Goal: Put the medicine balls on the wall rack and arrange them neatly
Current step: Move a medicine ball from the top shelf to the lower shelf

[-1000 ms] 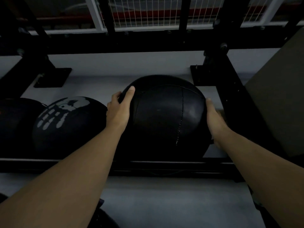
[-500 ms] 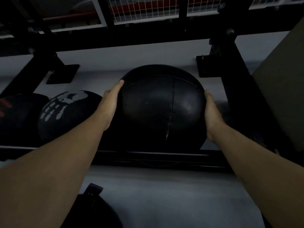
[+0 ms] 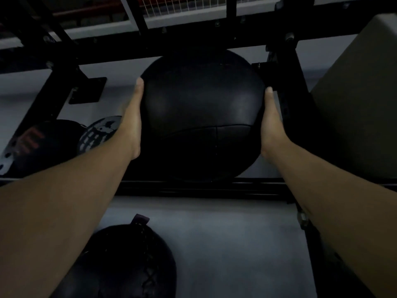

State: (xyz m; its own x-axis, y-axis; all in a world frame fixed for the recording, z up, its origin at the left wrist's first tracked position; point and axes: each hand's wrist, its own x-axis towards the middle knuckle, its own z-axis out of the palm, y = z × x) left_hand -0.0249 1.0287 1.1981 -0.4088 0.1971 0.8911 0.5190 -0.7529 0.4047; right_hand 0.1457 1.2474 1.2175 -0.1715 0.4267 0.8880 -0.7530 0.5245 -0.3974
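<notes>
I hold a large black medicine ball (image 3: pixel 202 112) between both palms, raised above the lower rail (image 3: pixel 204 188) of the black wall rack. My left hand (image 3: pixel 132 121) presses its left side and my right hand (image 3: pixel 271 123) its right side. Two more balls rest on the rack to the left: one with a white hand print (image 3: pixel 97 134) and one with red markings (image 3: pixel 40 143). Another black laced ball (image 3: pixel 129 261) lies on the floor below my left forearm.
The rack's upper black bar (image 3: pixel 107 57) runs just behind the held ball, with uprights at left (image 3: pixel 43 100) and right (image 3: pixel 292 104). A grey padded block (image 3: pixel 356 108) stands at the right. Grey floor (image 3: pixel 225 244) lies below the rack.
Both hands have lifted the black ball up off the lower rail and turned it, so its seam now runs across. The floor ball has come into view.
</notes>
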